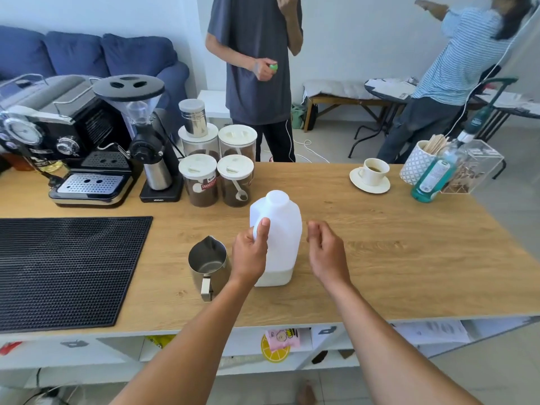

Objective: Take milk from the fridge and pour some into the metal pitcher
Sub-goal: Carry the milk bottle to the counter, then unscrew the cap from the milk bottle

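From the head view, the milk jug (276,238) stood upright on the wooden bench (380,252), near its middle, with only a shallow layer of milk in the bottom and its neck uncapped. The left hand (250,254) was wrapped around the jug's handle at the jug's 9 o'clock side, thumb pressed up along the plastic. The right hand (325,251) hovered at the jug's 3 o'clock, just beside it and not touching, fingers loosely curled and holding nothing that could be seen. The metal pitcher (208,266) sat at the jug's 8 o'clock, close beside the left hand, its spout pointing to 12 o'clock and its handle to 6 o'clock. A black rubber mat (67,270) lay at 9 o'clock from the pitcher, well apart. A cup on a saucer (371,173) rested at 1 o'clock from the jug
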### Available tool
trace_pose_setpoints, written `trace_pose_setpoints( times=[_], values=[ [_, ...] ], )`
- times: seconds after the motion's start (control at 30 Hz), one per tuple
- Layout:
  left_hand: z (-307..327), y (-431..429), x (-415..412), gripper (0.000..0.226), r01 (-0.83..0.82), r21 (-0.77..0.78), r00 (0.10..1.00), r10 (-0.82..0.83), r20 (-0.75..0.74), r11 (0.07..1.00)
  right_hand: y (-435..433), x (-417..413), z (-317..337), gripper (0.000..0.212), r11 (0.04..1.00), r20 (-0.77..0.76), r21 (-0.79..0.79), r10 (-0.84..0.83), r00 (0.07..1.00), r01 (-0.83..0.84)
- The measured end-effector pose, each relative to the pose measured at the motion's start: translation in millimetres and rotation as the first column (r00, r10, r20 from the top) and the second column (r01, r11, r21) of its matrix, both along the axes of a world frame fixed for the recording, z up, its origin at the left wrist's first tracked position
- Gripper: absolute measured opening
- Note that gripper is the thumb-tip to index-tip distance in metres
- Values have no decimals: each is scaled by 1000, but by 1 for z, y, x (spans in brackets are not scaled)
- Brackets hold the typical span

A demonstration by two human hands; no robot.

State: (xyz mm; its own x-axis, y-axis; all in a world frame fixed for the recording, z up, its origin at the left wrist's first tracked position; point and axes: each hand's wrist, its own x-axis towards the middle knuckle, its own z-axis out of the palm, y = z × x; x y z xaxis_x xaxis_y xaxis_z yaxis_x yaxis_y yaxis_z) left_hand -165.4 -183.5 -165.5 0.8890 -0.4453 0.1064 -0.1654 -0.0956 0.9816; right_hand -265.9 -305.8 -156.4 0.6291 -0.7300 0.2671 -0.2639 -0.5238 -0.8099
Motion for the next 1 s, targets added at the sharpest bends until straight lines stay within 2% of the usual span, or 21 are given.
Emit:
trace_pose_setpoints(
  times=[0.1,0.17,0.27,0.37,0.47,0.6,0.7,0.8,0.93,1.0],
  values=[
    [2,-1,-2,84,-18,-1,1000,18,9,1000,-3,22,43,27,997,63,-51,67,996,-64],
    [6,-2,-4,74,-20,-9,1000,20,15,1000,-1,32,64,28,983,46,-125,137,989,-130],
    [7,-3,-6,74,-52,-35,998,51,-28,998,4,44,84,39,940,-138,-237,219,966,-247],
    [5,-5,-5,66,-92,-22,995,91,-45,995,5,49,95,48,901,-297,-336,177,938,-276],
    [5,-8,-5,63,-115,-19,992,114,-47,993,4,51,103,53,863,-385,-413,124,915,-291],
    [6,-7,-5,61,-112,-29,993,110,-50,993,8,53,106,45,787,-439,-499,133,888,-364],
    [8,-6,-5,61,-119,-33,991,117,-58,992,5,49,111,40,761,-467,-462,228,854,-456],
    [9,-5,-1,58,-142,-45,987,138,-83,989,2,44,117,45,753,-518,-381,306,798,-536],
    [10,-4,-2,55,-137,-14,989,136,-54,990,1,43,119,68,797,-536,-349,262,803,-493],
    [8,-4,-1,54,-135,-4,990,135,-45,991,2,44,119,62,807,-509,-361,249,824,-467]
  ],
)
